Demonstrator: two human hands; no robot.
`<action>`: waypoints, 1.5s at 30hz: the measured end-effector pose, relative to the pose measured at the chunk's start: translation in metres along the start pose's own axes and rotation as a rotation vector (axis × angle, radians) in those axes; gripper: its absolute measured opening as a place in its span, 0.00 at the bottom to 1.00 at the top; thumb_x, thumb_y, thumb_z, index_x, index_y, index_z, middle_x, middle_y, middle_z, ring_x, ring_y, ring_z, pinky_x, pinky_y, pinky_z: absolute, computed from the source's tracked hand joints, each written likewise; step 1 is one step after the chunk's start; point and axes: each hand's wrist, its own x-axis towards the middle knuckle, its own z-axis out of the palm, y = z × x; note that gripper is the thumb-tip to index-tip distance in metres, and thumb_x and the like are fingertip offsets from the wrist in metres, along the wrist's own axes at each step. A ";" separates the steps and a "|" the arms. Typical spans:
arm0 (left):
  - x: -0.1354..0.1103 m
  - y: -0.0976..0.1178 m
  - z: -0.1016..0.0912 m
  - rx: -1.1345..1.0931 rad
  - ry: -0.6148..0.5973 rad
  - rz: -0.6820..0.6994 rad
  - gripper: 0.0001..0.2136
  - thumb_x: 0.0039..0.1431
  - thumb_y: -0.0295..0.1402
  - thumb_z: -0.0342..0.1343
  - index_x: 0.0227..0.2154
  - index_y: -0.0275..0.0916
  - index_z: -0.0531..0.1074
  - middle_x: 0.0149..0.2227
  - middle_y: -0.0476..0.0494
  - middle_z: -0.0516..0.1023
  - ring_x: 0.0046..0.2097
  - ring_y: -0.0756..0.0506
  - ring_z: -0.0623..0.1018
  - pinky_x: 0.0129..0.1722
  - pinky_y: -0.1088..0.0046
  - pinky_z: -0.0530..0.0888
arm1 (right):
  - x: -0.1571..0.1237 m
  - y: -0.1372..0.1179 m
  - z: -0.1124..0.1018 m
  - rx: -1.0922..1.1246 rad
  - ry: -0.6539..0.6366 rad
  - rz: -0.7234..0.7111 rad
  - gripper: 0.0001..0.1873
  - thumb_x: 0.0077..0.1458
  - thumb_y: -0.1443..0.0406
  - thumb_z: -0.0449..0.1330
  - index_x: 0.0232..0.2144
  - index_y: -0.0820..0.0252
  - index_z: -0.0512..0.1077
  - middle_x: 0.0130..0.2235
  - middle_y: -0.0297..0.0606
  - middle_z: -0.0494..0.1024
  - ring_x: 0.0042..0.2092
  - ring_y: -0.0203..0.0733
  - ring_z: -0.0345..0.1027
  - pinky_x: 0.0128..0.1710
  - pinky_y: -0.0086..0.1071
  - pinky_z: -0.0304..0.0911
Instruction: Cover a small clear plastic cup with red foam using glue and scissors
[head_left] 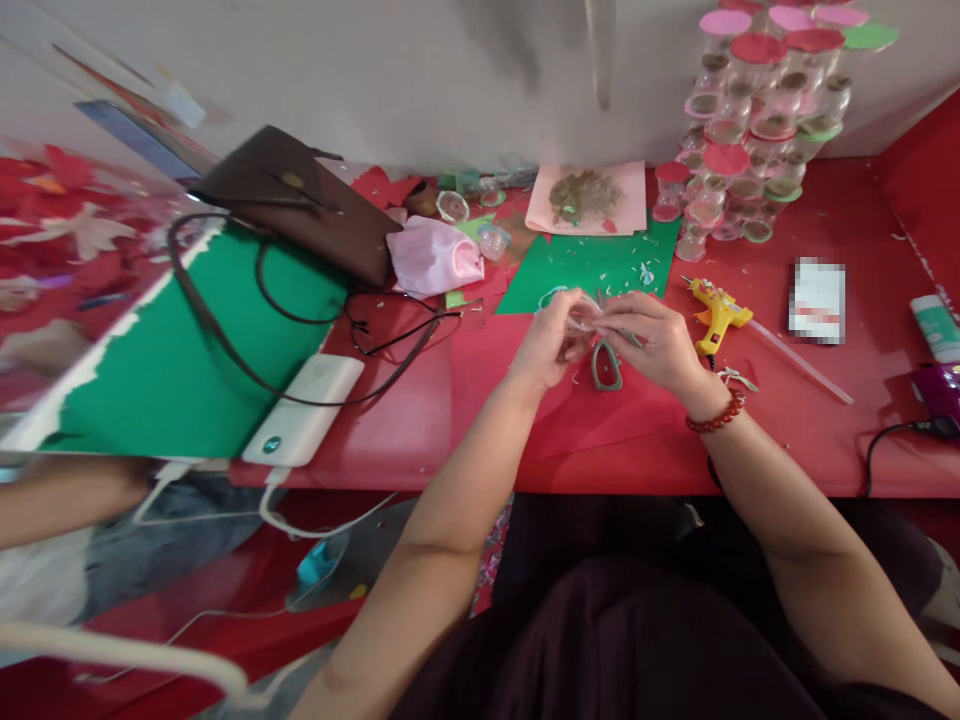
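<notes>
- As the head view looks down on my work, I have a small clear cup [583,313] raised over the table [772,440], between my two hands.
- My left hand [549,342] curls round its left side, thumb and fingers closed on the wall.
- My right hand [658,342] comes from the right, fingertips pressed together and pinching the cup's right edge; any thin scrap caught between them is too small to tell.
- The step I'm on looks like fine finger work at that edge, with the left bracing and the right doing the detail.
- Just under my hands, the scissors [607,368] show their handle loops; I can't tell whether they touch my right fingers.
- To my right lies the yellow glue gun [718,318], a clear glue stick [802,362] beyond it; far right, clear cups with coloured discs [754,130] stand stacked.
- The next move, I'd judge, calls for a steady left hold and a light right pinch, since the plastic looks thin.
</notes>
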 end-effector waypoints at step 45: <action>-0.007 0.011 -0.002 -0.150 -0.070 0.039 0.06 0.43 0.34 0.54 0.22 0.38 0.73 0.20 0.50 0.71 0.19 0.55 0.63 0.16 0.79 0.50 | 0.003 -0.003 -0.004 -0.126 0.173 0.398 0.09 0.55 0.73 0.53 0.30 0.56 0.70 0.33 0.37 0.78 0.34 0.39 0.69 0.37 0.34 0.62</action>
